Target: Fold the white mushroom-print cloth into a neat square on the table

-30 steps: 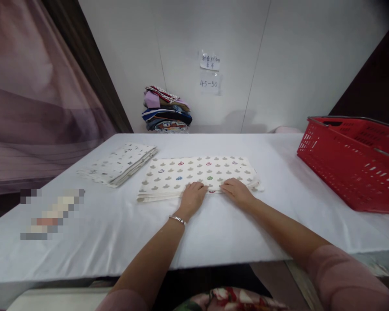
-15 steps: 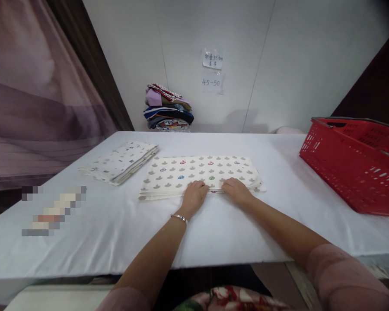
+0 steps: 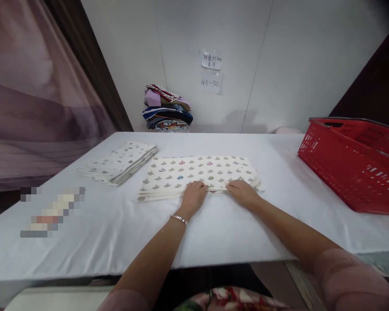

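Observation:
A folded cream cloth (image 3: 194, 170) with grey, red, blue and green motifs lies flat on the white-covered table. Its layered near edge faces me. My left hand (image 3: 194, 195), below a silver bracelet, has its fingers closed on that edge near the middle. A little to the right, my right hand (image 3: 243, 193) grips the same edge, fingertips on top and the thumb out of sight. Another folded white cloth (image 3: 123, 160) with small dark prints rests at the left, its corner close to the cream one.
At the right stands a red plastic basket (image 3: 353, 164). Stacked folded fabrics (image 3: 167, 110) are behind the table's far edge, against the wall. A blurred object (image 3: 53, 214) lies on the table (image 3: 94, 242) at the left. Curtains hang at the far left.
My right hand has slid a little to the right along the cloth's near edge, widening the gap between my hands. My left hand is almost where it was.

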A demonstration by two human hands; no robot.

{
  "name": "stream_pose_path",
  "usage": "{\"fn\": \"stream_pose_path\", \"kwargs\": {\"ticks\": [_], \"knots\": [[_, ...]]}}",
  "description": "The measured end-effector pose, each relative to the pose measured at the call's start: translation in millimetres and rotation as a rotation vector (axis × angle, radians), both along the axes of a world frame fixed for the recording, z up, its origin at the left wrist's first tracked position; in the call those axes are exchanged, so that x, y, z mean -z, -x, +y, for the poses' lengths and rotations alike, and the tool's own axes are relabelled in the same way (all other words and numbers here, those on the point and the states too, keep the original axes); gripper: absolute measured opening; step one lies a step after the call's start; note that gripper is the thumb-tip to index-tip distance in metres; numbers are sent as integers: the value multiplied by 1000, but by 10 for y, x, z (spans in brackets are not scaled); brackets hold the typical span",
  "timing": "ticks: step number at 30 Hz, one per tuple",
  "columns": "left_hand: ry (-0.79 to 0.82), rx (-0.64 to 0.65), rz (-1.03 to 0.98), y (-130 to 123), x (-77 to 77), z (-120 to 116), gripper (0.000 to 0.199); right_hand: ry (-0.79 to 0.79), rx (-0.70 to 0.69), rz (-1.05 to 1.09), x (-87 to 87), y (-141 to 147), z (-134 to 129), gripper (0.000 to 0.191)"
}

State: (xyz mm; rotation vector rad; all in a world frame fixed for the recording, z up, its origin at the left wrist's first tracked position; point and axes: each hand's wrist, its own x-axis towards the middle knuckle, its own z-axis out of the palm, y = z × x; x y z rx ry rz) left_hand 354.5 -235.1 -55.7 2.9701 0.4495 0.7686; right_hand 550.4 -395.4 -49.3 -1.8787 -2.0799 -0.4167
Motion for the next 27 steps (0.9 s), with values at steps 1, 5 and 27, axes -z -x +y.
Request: {"fn": "stream_pose_path", "kwargs": {"ticks": [1,5,27], "knots": [[-1,-12,5,-2,1,-1,20,0,14,-8,14,-39,-33,29],[11,-27,24,-4,-6,-4,24,48,74,-6,43,-162,-136,32],[-8,-122,122,-74,-76,-12,23,207,234,119,-128,-174,-76,27]]}}
